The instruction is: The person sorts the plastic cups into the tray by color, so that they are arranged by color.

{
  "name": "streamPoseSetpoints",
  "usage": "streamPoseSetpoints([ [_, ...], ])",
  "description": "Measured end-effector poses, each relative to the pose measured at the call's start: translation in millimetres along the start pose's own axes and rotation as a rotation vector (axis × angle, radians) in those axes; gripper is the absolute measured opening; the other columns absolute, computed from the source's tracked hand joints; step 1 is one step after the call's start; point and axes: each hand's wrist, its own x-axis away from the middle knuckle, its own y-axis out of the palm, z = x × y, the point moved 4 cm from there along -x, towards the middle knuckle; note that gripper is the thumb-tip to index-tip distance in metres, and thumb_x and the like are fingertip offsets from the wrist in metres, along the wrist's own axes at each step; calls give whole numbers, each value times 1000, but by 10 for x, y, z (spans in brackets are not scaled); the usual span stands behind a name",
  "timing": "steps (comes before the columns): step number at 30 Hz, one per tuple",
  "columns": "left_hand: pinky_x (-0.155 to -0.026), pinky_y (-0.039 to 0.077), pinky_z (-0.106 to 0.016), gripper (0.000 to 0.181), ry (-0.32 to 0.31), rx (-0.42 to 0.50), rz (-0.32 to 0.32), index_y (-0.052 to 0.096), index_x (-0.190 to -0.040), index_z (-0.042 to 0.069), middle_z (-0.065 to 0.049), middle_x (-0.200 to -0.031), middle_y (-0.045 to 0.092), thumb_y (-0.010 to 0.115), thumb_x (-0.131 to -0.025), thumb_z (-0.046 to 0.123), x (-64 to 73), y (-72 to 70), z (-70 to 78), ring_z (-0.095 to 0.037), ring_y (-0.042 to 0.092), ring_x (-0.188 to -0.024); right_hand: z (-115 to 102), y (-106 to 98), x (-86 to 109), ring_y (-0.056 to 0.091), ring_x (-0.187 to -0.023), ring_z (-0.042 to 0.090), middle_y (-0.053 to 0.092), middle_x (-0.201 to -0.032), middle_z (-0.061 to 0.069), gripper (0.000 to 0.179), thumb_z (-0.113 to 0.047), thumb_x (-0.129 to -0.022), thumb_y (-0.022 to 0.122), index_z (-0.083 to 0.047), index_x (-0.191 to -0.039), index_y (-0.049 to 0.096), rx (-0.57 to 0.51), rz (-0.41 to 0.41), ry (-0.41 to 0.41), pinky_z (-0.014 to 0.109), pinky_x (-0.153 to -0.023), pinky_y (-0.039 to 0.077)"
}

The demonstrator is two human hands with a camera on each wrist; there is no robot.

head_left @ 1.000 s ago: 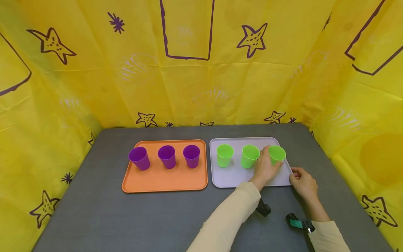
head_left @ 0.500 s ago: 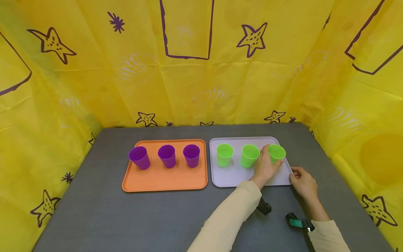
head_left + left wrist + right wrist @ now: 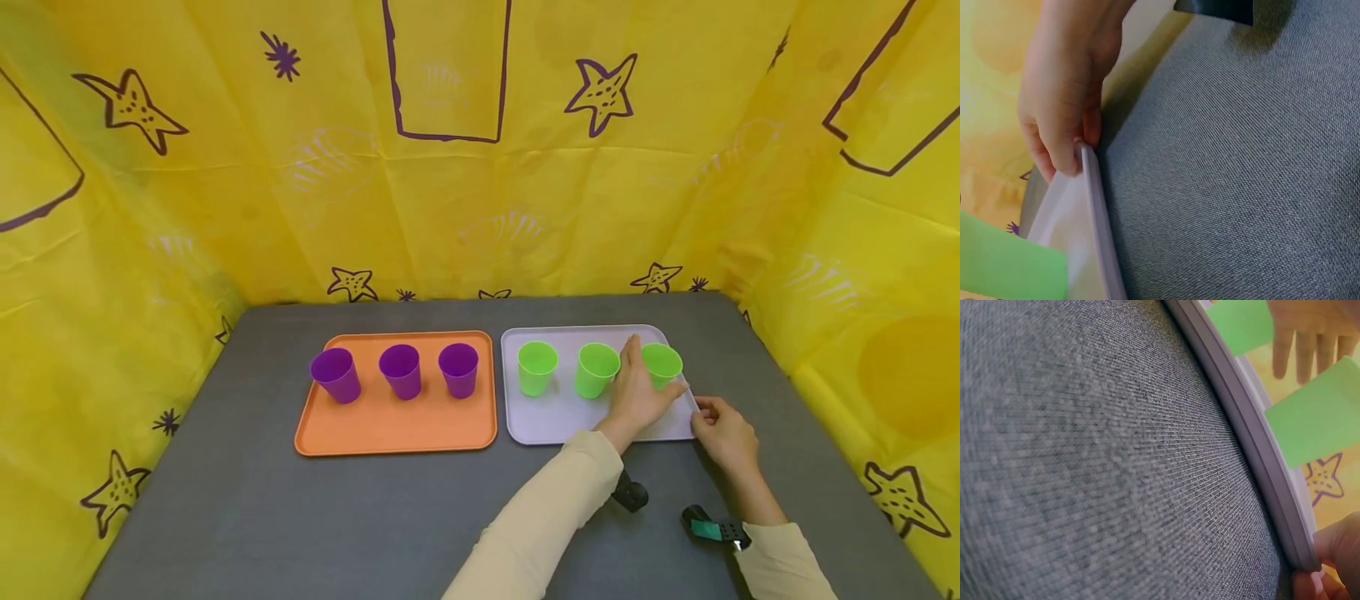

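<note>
Three light green cups stand in a row on a pale lilac tray (image 3: 547,425). My left hand (image 3: 637,396) is at the rightmost green cup (image 3: 662,364), partly covering it, with fingers extended and thumb spread. The middle green cup (image 3: 596,371) stands just left of those fingers; farther left is another green cup (image 3: 536,369). In the right wrist view the left hand's fingers (image 3: 1304,353) hang straight between two cups. My right hand (image 3: 726,435) pinches the tray's near right corner between thumb and fingers, also seen in the left wrist view.
Left of the lilac tray lies an orange tray (image 3: 397,429) bearing three purple cups (image 3: 405,373) in a row. Both trays rest on a grey cloth-covered table (image 3: 300,525). Yellow patterned cloth (image 3: 450,208) walls in the back and both sides.
My left hand's fingers have straightened and its thumb has spread away from the rightmost green cup. The right hand keeps its pinch on the tray corner; the cups stay in place.
</note>
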Motion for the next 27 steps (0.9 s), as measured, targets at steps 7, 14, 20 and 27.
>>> streamPoseSetpoints([
  [7, -111, 29, -31, 97, 79, -58, -32, 13, -148, 15, 0, -152, 20, 69, -76, 48, 36, -69, 148, -17, 22, -138, 3, -24, 4, 56, -75, 31, 62, -88, 16, 33, -18, -86, 48, 0, -111, 59, 4, -2, -1, 35, -57, 36],
  [14, -113, 24, -29, 94, 198, -154, -79, 11, -148, 17, 4, -154, 11, 64, -78, 52, 110, -207, 302, -13, 14, -140, 1, -16, 9, 54, -75, 32, 60, -89, 17, 31, -18, -85, 48, 0, -108, 58, 11, -20, 1, 39, -58, 37],
  [20, -113, 22, -29, 87, 292, -125, -160, 8, -149, 21, 10, -154, 6, 59, -84, 49, 224, -471, 373, -7, 8, -140, -8, -15, 12, 54, -74, 31, 60, -86, 16, 30, -18, -84, 48, 0, -107, 58, 18, -12, -3, 35, -56, 35],
  [27, -115, 20, -33, 82, 426, -147, -225, 6, -149, 20, 10, -154, 2, 53, -88, 46, 357, -885, 370, -8, 4, -141, -47, -31, 18, 53, -72, 28, 61, -84, 14, 32, -16, -84, 49, 1, -109, 59, 15, -23, -18, 30, -56, 32],
])
